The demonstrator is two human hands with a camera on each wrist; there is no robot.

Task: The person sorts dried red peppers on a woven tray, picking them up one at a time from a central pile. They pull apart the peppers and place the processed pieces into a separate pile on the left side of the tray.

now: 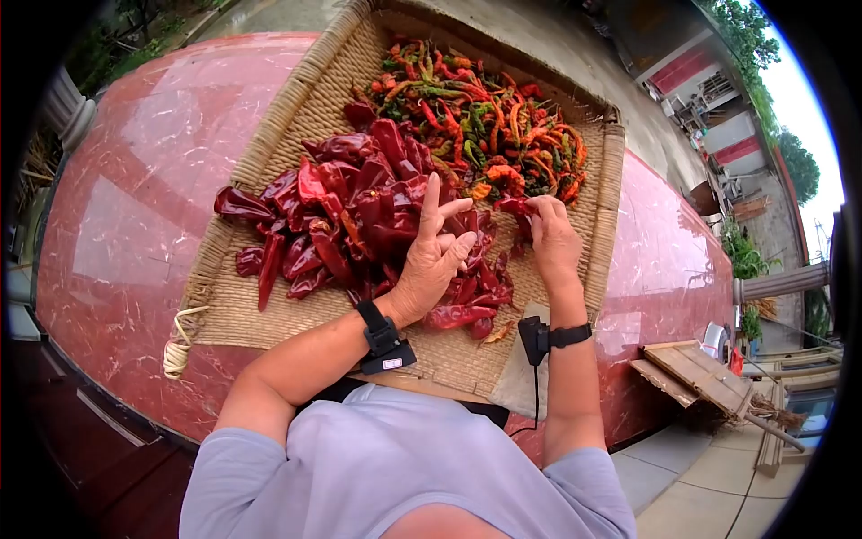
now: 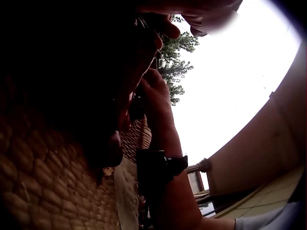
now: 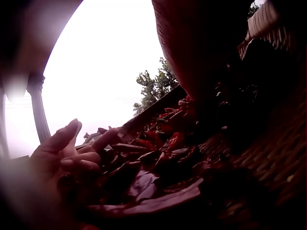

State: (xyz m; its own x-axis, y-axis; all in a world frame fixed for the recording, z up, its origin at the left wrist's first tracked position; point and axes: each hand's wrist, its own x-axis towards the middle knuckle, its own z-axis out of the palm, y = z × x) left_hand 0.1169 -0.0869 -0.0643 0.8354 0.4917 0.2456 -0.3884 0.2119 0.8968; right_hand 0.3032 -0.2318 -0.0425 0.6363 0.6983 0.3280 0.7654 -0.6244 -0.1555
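Over the front of a heap of large, glossy dark-red peppers (image 1: 346, 193), my left hand (image 1: 426, 269) has its index finger and thumb stretched out and the other fingers partly bent. In the right wrist view, nothing shows between the fingers of that left hand (image 3: 67, 153). My right hand (image 1: 555, 241) is at the heap's right side, its thumb and fingers pinching a small dark-red pepper (image 1: 513, 207). The left wrist view shows the right hand (image 2: 157, 98) from the side, with its fingertips in shadow.
A woven tray (image 1: 260, 144) with a raised rim bears the peppers. Behind the heap lies a pile of thin, wrinkled red, orange and green chillies (image 1: 489, 112). A pale cloth (image 1: 521, 373) lies at the tray's front right. Red marble (image 1: 135, 198) surrounds the tray.
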